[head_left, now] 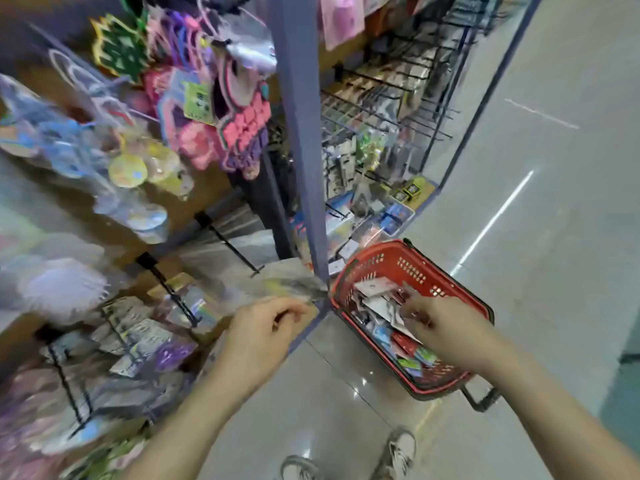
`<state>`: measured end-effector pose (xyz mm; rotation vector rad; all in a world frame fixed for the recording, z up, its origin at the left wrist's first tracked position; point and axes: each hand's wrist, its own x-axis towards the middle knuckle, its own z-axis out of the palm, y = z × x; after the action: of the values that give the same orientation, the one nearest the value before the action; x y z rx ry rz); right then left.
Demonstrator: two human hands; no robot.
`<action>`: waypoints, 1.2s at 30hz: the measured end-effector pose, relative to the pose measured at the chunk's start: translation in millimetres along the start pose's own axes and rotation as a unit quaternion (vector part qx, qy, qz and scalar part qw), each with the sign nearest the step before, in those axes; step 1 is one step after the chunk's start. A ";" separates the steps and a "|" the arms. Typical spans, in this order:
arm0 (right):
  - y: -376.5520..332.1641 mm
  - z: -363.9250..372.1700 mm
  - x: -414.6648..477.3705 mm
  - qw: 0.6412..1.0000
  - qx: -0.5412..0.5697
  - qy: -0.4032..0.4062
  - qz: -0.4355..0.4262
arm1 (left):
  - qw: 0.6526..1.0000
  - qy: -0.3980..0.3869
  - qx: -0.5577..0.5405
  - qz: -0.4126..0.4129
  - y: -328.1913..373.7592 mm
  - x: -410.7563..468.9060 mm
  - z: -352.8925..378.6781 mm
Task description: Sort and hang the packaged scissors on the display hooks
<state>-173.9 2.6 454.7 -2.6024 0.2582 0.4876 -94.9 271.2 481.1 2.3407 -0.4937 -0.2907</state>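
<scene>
Shop aisle, mid-restock: my left hand (266, 327), just left of the red basket (408, 268), pinches a flat clear-film package (287, 284) between curled fingers and thumb. Blur hides its contents, so I cannot confirm that it holds scissors. My right hand (440, 323) reaches down into the basket, fingers bent among the loose packets (377, 304); I cannot tell whether it has hold of one.

By my reading, the job is far from finished. The basket is well stocked with unsorted packets, and the package in my left hand is not yet on any hook. The black display hooks (228, 242), up and to the left of the basket, are partly bare.

The basket is hard moulded plastic, its walls pierced with rows of small holes, and has a dark handle. The packets inside are thin, glossy card-and-film rectangles in white, red, blue and green. The hooks are slim metal rods. The grey floor (346, 393) beneath the basket is polished and reflects the light.
</scene>
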 end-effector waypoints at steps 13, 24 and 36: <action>245.2 127.0 -11.6 0.908 0.221 -0.033 0.354 | 0.954 -0.260 0.102 -0.108 -31.3 89.9 287.3; 331.5 257.8 122.2 0.709 0.487 0.107 0.498 | 0.922 -0.324 0.054 -0.207 -141.1 213.5 477.8; 413.9 421.4 287.3 0.356 0.743 0.128 0.552 | 0.927 -0.256 0.017 -0.274 -243.1 302.4 680.7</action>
<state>-142.8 -179.1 -175.7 -0.2950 1.6173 0.0065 10.1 -107.6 -196.7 2.3872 -0.0603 -1.1842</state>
